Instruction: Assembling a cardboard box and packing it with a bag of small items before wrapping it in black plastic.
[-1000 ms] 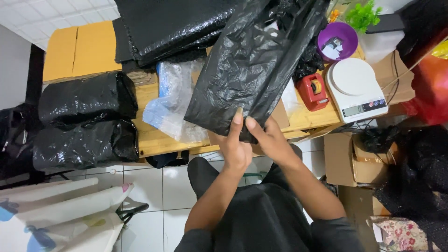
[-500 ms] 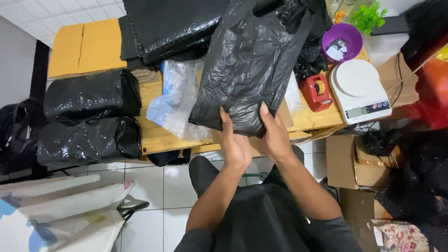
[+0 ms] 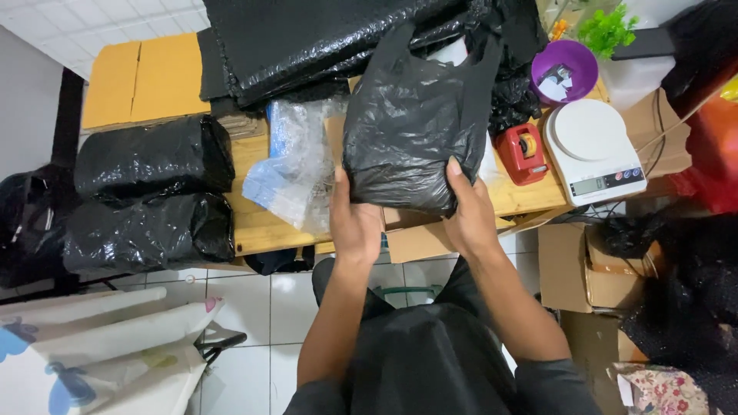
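I hold a black plastic carrier bag [image 3: 411, 123] upright over the front edge of a wooden table [image 3: 261, 227]. It looks filled at the bottom, and its two handles point away from me. My left hand [image 3: 354, 219] grips its lower left side and my right hand [image 3: 467, 211] grips its lower right side. A crumpled clear plastic bag [image 3: 296, 165] lies just left of it.
Two wrapped black bundles [image 3: 154, 157] [image 3: 150, 230] lie at the table's left end. A pile of black plastic sheets [image 3: 323, 38] covers the back. To the right are a red tape dispenser [image 3: 523, 151], a white kitchen scale [image 3: 596, 150] and a purple bowl [image 3: 565, 69]. Cardboard boxes [image 3: 584, 269] stand on the floor.
The black bag has come down from a slanted, stretched-out hold to upright and bunched. Both hands have shifted to its two lower sides.
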